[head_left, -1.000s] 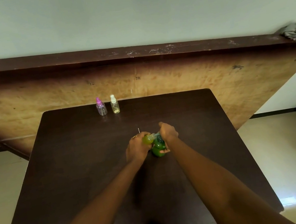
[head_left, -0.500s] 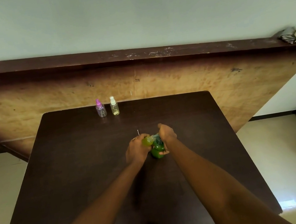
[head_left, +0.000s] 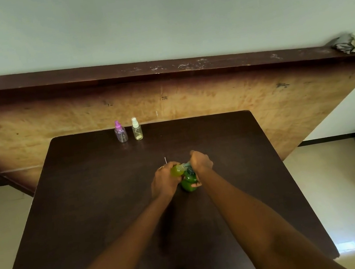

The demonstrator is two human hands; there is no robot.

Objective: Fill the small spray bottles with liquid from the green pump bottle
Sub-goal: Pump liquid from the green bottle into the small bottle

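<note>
Green pump bottle [head_left: 189, 182] stands upright near the middle of the dark table [head_left: 90, 205], partly hidden by both hands. The right hand [head_left: 201, 162] is curled over its pump head from the right, with a thumb tip showing against the lower body. The left hand [head_left: 164, 181] is wrapped round a small yellow-green bottle [head_left: 177, 170], holding it touching the pump's spout; whether its mouth sits exactly under the nozzle cannot be told from here. A thin pale stick [head_left: 165, 160] pokes up just beyond the left hand; what it is cannot be made out.

At the far edge, well apart from the hands, a pink-capped spray bottle [head_left: 121, 134] and a white-capped spray bottle [head_left: 137, 131] stand side by side with caps on; both look close to empty.

The risks lie in the narrow opening and the level. The small bottle looks nearly full, so another full stroke could overflow onto the fingers and the table. If the mouth drifts off the spout, liquid would run down the outside and make the grip slippery. Pressing off-centre could also tip the green pump bottle.
</note>
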